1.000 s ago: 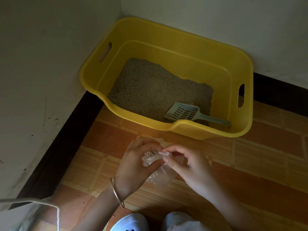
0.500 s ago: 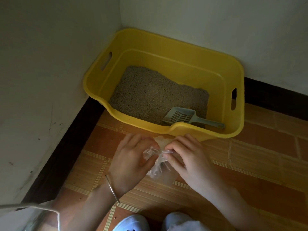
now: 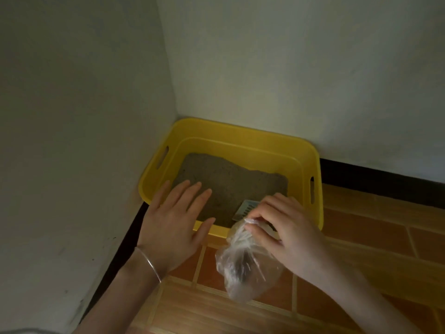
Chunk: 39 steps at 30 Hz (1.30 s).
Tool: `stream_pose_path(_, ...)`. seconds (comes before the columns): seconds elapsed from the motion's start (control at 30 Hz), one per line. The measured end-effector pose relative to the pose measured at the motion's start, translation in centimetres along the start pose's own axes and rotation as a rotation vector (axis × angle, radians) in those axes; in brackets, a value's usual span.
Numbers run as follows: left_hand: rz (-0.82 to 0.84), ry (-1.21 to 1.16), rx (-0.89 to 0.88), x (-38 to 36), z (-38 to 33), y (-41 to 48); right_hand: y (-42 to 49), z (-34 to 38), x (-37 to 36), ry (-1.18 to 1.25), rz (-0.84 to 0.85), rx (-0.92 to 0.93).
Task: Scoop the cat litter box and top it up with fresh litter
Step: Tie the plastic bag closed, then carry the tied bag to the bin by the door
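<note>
Tiled floor (image 3: 366,239) held litter box (image 3: 240,131) against corner walls (image 3: 289,68); left hand (image 3: 173,227) grip spread, right hand (image 3: 291,232) pinched plastic bag (image 3: 245,271).

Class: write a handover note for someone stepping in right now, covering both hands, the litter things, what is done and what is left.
Left hand: open, fingers spread, over the near-left rim of the yellow litter box.
Right hand: pinches the gathered neck of the clear plastic bag, above the floor.
Scoop: lies in the litter, near right, partly hidden.
Done: bag seems to hold dark contents.
Left: bin the bag, add fresh litter; none in view.
</note>
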<state>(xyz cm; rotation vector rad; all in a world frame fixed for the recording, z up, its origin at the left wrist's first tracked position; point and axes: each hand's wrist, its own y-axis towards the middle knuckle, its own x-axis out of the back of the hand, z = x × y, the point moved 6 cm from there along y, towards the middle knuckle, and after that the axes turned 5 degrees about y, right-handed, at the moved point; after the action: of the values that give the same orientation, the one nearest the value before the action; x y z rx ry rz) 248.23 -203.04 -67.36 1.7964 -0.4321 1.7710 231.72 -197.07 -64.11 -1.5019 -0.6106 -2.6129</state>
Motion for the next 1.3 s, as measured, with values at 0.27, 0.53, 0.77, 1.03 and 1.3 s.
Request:
stream_pose_path(0.27, -0.026, -0.01, 0.027, 10.4, -0.3, 1.2, 4.8, 4.0, 9.6, 0.088, 0.003, -0.122)
stream_pose_path(0.53, 0.012, -0.048, 0.08, 25.9, -0.1, 3.1, 9.7, 11.1, 23.4, 0.057, -0.017, -0.127)
stream_pose_path(0.77, 0.058, -0.035, 0.1, 39.0, 0.3, 4.8, 13.1, 17.3, 34.3, 0.02, 0.022, -0.126)
stream_pose_path(1.03, -0.025, -0.028, 0.052, 53.6, 0.2, 6.3, 15.6, 24.8, 45.8, 0.051, 0.012, -0.17)
stream_pose_path(1.3, -0.069, -0.085, -0.018, 63.4, -0.8, 7.5, 17.5, 29.4, 54.2, 0.016, -0.008, -0.218)
